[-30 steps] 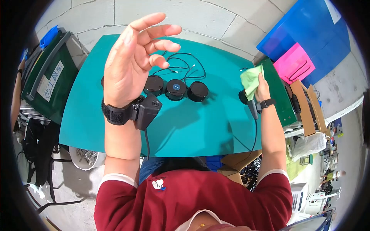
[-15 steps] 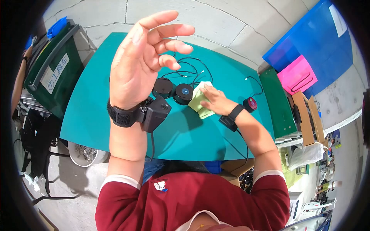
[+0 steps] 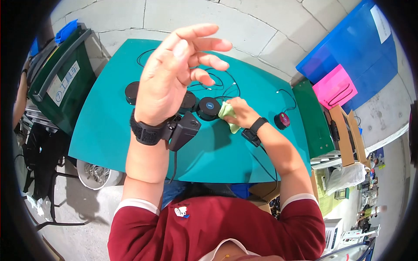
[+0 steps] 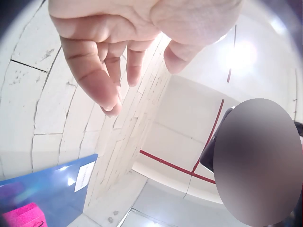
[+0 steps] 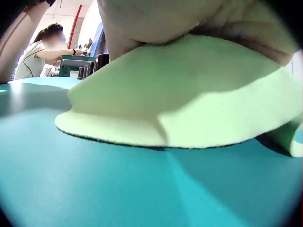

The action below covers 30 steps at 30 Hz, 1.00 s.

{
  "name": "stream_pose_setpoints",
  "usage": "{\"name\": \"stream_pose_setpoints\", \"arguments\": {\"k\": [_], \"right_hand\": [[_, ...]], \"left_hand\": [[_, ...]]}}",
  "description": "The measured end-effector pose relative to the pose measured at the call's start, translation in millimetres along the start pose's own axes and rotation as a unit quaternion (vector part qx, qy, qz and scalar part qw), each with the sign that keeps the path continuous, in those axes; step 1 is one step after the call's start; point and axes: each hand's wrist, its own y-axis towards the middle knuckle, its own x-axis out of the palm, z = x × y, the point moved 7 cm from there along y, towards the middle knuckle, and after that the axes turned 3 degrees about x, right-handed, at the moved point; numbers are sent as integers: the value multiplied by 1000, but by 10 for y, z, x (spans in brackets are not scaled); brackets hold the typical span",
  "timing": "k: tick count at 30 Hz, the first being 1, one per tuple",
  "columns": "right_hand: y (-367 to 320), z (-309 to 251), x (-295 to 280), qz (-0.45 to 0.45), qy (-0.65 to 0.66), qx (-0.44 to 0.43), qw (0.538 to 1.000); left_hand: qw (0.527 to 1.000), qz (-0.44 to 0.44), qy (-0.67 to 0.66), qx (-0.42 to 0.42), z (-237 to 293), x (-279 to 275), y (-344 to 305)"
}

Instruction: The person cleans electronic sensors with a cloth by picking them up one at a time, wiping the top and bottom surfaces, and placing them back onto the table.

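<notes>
My right hand point(image 3: 243, 112) grips a light green cloth point(image 3: 227, 114) right beside a black round device point(image 3: 208, 108) with a blue centre. In the right wrist view the cloth point(image 5: 189, 99) spreads beneath the fingers, its lower edge close over the table. Whatever lies under the cloth is hidden. My left hand point(image 3: 167, 80) is raised above the table with loosely bent fingers and holds nothing. Behind it are two more black round devices, one at the left point(image 3: 132, 92) and one partly covered by the hand point(image 3: 188, 101).
A red-topped round device point(image 3: 282, 120) with a cable sits toward the right of the green table point(image 3: 196, 163). Thin black cables point(image 3: 237, 85) lie behind the row. A pink bag point(image 3: 334, 86) and a blue panel point(image 3: 370, 52) stand at the right. Another person point(image 5: 35, 59) is in the background.
My right hand moved the cloth left from the red-topped device to the row of black devices, and the cloth is now bunched closer under the fingers. The left hand shifted slightly right in view.
</notes>
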Motion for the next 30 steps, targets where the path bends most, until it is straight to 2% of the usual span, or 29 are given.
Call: {"name": "stream_pose_setpoints", "arguments": {"k": [1,2,3,4,5,6,8,10,11,15,17,18,20,21,22,24,25,26,28,29,30], "right_hand": [[-13,99,-14,36,-2,-54,998],[-19,172,-50,37,-2,-55,998],[-30,395,-180,101,176,36,979],[-87,598,-285,160,346,126,916],[-139,687,-372,132,485,132,855],[-211,709,-468,100,612,135,773],[-419,1035,-574,266,751,163,582],[-556,1117,-762,312,774,92,544],[-637,1230,-772,359,777,127,502],[-813,1101,-973,414,740,140,511],[-855,1151,-1110,409,663,109,617],[-871,1141,-1122,410,663,112,616],[-916,1070,-1230,413,552,136,711],[-912,1052,-1211,383,488,138,772],[-938,1052,-1198,378,368,187,829],[-871,872,-1149,369,167,152,901],[-848,780,-1106,331,189,143,913],[-828,745,-1081,331,189,142,913],[-735,659,-996,308,434,111,840],[-700,500,-1013,293,527,66,795],[-648,338,-1046,293,528,64,795]], "left_hand": [[1000,1,-1,-8,-34,22,1],[1000,0,0,-8,-50,41,3],[1000,-2,-4,-19,-82,62,6],[999,-4,-8,-30,-114,82,10],[999,-4,-6,-38,-137,92,18],[999,-5,-6,-39,-155,101,26],[998,-9,0,-57,-220,111,34],[998,-10,-3,-63,-271,120,40],[998,-11,-6,-69,-304,130,40],[996,-29,5,-89,-420,185,37],[995,-33,11,-96,-442,204,28],[994,-34,9,-99,-447,206,25],[995,-33,12,-90,-428,198,32],[995,-33,9,-92,-427,201,28],[995,-33,15,-90,-420,201,28],[995,-32,21,-87,-421,199,29],[995,-30,12,-90,-434,201,26],[995,-27,4,-92,-445,201,27],[993,-16,25,-115,-553,219,22],[989,-6,44,-140,-656,225,12],[987,-13,35,-159,-805,243,-1]]}}
